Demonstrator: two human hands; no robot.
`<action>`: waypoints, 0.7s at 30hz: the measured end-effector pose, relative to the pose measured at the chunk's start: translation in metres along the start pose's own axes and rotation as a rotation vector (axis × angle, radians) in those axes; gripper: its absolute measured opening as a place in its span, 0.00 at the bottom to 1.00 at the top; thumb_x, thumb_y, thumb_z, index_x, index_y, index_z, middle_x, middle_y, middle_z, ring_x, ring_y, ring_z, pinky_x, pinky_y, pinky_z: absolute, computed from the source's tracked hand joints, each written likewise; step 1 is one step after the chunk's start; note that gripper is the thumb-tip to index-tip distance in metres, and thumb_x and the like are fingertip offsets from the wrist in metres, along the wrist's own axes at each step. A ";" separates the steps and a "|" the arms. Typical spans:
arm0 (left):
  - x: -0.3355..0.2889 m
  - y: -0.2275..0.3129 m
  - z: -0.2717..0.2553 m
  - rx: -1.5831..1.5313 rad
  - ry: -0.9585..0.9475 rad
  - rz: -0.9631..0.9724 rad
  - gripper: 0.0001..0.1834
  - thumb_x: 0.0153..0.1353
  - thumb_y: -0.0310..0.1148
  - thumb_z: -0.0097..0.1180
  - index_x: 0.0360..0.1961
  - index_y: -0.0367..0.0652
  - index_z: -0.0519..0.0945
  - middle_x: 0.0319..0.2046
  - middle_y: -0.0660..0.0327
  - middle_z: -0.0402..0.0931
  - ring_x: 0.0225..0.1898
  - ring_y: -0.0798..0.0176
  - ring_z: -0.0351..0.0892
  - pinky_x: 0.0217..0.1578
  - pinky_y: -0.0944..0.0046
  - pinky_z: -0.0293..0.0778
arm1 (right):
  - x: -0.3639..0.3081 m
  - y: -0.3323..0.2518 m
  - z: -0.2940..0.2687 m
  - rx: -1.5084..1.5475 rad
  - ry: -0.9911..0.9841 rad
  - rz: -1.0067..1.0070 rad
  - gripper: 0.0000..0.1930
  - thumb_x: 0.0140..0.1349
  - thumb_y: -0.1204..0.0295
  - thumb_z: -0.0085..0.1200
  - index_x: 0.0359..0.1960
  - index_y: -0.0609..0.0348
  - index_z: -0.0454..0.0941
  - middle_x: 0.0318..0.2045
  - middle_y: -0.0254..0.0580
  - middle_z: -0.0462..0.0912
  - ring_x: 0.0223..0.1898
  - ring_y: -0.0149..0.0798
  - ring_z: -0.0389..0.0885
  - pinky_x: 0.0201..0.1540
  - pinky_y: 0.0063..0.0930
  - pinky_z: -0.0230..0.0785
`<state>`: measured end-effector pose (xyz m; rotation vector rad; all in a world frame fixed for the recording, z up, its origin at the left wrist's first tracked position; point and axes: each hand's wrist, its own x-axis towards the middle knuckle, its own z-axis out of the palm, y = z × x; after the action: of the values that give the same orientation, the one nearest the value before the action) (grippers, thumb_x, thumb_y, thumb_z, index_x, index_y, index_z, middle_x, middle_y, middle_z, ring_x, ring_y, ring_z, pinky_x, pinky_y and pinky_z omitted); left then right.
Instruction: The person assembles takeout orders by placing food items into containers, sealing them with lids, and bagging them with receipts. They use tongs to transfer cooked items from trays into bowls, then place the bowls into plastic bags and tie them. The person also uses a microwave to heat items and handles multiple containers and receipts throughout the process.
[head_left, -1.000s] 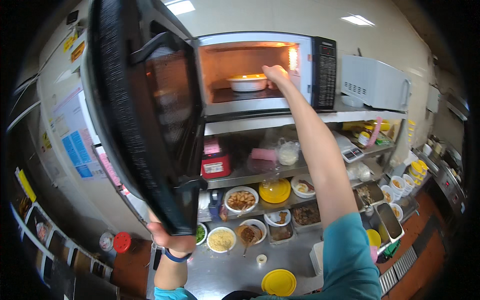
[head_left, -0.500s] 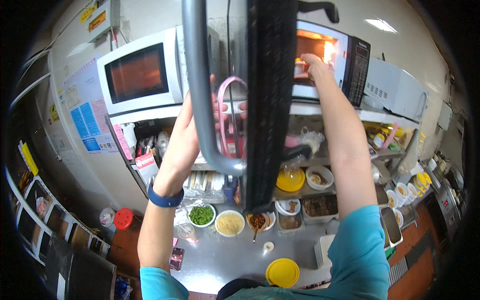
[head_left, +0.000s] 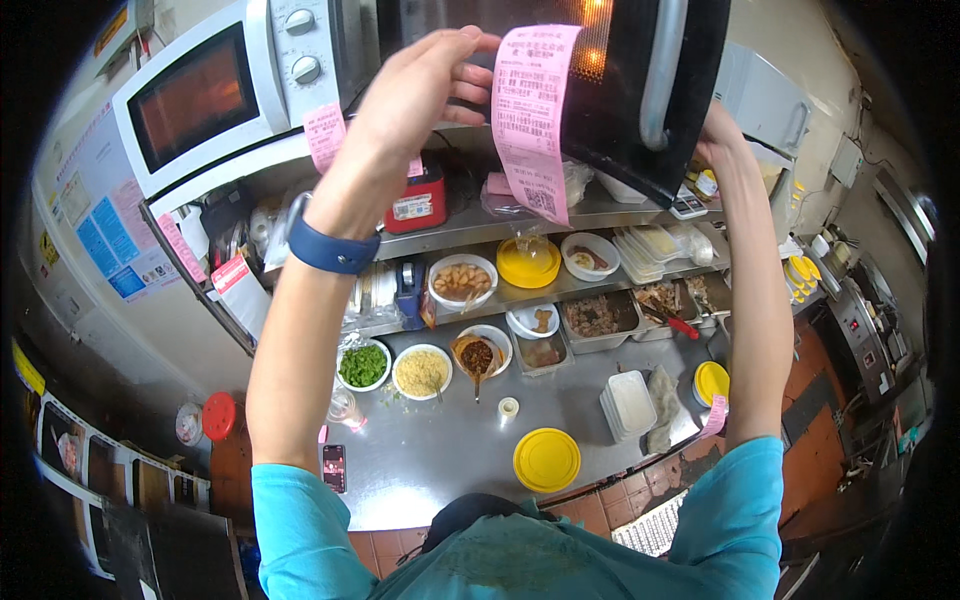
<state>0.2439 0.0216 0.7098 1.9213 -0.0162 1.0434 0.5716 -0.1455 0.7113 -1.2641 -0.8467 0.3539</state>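
A black microwave door (head_left: 625, 110) with a grey bar handle (head_left: 664, 75) now faces me, and orange light shows through its mesh. My right hand (head_left: 718, 135) is at the door's right edge, its fingers hidden behind it. A long pink printed slip (head_left: 535, 125) hangs in front of the door's left part. Close to the slip's left edge is my left hand (head_left: 435, 85), its fingers stretched out and apart; whether a fingertip touches the paper I cannot tell. A dark blue band (head_left: 332, 247) circles my left wrist.
A white microwave (head_left: 200, 100) stands left on the upper shelf. Below sit a bowl of brown chunks (head_left: 462, 282), yellow lids (head_left: 528, 262) and metal food trays (head_left: 600, 315). The steel counter (head_left: 430, 470) bears bowls of chopped greens (head_left: 363, 366), yellowish bits (head_left: 421, 372) and dark sauce (head_left: 477, 354).
The microwave door has swung from edge-on to showing its front. My right hand has left the lit oven and come to the door's right edge. My head view has shifted.
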 end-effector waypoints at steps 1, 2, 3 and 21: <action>0.003 -0.001 0.006 0.001 0.005 0.001 0.27 0.73 0.52 0.46 0.57 0.40 0.80 0.42 0.58 0.81 0.46 0.66 0.78 0.47 0.66 0.76 | -0.017 0.000 -0.009 -0.002 -0.019 0.049 0.16 0.73 0.67 0.47 0.50 0.70 0.74 0.40 0.45 0.80 0.40 0.40 0.86 0.44 0.31 0.87; 0.005 -0.004 0.014 0.010 0.036 0.015 0.29 0.71 0.54 0.48 0.56 0.39 0.80 0.44 0.57 0.81 0.48 0.65 0.78 0.48 0.66 0.75 | -0.033 0.002 -0.017 0.033 0.004 0.085 0.16 0.72 0.68 0.46 0.52 0.72 0.72 0.42 0.48 0.79 0.40 0.42 0.87 0.43 0.31 0.87; 0.007 -0.007 0.022 0.033 0.068 0.037 0.31 0.69 0.57 0.50 0.56 0.38 0.80 0.46 0.56 0.81 0.49 0.64 0.77 0.48 0.65 0.74 | -0.047 0.005 -0.025 0.066 -0.011 0.103 0.17 0.72 0.69 0.46 0.53 0.73 0.69 0.44 0.51 0.79 0.40 0.43 0.87 0.43 0.32 0.88; 0.139 -0.113 0.109 0.228 0.440 -0.173 0.28 0.56 0.54 0.64 0.38 0.35 0.86 0.33 0.53 0.87 0.36 0.59 0.86 0.44 0.60 0.79 | -0.324 0.185 -0.128 0.132 0.306 0.257 0.03 0.67 0.76 0.50 0.33 0.55 0.72 0.32 0.31 0.76 0.34 0.25 0.79 0.35 0.24 0.82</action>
<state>0.4495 0.0609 0.6979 1.8117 0.5273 1.3714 0.4895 -0.3919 0.4150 -1.2666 -0.3954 0.4018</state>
